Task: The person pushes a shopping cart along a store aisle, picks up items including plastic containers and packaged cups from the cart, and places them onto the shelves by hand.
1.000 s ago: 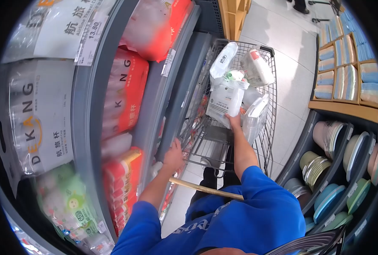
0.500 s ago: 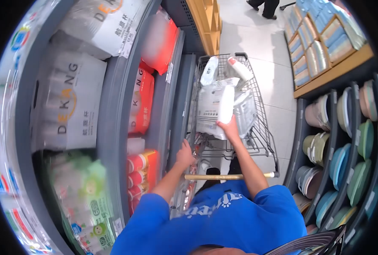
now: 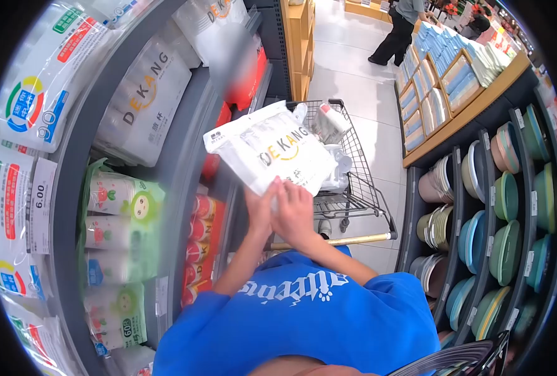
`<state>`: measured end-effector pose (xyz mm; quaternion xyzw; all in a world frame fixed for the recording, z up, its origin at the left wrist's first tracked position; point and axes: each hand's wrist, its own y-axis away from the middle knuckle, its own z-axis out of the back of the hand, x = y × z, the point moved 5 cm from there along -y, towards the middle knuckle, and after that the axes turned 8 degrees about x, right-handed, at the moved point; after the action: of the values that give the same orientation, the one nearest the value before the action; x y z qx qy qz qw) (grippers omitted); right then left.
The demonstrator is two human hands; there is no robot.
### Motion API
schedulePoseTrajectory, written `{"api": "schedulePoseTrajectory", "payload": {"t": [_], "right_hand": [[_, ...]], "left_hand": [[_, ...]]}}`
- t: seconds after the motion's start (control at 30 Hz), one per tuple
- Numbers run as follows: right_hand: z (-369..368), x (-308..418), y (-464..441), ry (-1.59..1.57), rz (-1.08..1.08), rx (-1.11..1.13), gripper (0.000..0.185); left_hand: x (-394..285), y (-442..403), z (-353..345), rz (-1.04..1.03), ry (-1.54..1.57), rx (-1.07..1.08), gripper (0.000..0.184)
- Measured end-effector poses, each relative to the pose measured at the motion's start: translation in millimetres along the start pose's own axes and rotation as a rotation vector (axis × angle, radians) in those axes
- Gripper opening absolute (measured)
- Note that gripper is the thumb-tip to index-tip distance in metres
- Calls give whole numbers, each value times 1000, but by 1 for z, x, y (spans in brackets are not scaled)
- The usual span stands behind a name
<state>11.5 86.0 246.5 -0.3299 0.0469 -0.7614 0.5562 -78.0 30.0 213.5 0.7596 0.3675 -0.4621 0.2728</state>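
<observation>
Store aisle, shelves both sides. Green cup packs (image 3: 125,203) sit on the left shelf (image 3: 166,169), then left hand (image 3: 260,210) and right hand (image 3: 295,212) both grip the DEKANG pack (image 3: 269,147) by its near edge, over the cart's (image 3: 369,194) left side.

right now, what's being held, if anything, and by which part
A white rectangular plastic DEKANG pack, by its near edge, in the left hand and right hand.

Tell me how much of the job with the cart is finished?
Some is done: a white pack with red on it lies in the cart. The left hand and right hand hold up a DEKANG pack, so that one isn't put down yet. I can't tell whether more is wanted after it.
</observation>
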Motion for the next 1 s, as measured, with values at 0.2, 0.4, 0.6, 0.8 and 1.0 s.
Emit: {"api": "schedulePoseTrajectory", "payload": {"t": [0.2, 0.4, 0.6, 0.8, 1.0], "right_hand": [[16, -20, 15, -330, 40, 65, 69], [44, -159, 45, -451, -509, -90, 60], [71, -169, 55, -1435, -532, 111, 64], [73, -164, 61, -1448, -477, 112, 80], [79, -163, 68, -1376, -469, 60, 84]], "left_hand": [[-5, 1, 25, 54, 84, 54, 61], [3, 19, 48, 170, 291, 161, 72], [6, 23, 45, 220, 244, 319, 80], [-8, 20, 37, 184, 154, 347, 77], [-8, 20, 36, 177, 155, 363, 74]]}}
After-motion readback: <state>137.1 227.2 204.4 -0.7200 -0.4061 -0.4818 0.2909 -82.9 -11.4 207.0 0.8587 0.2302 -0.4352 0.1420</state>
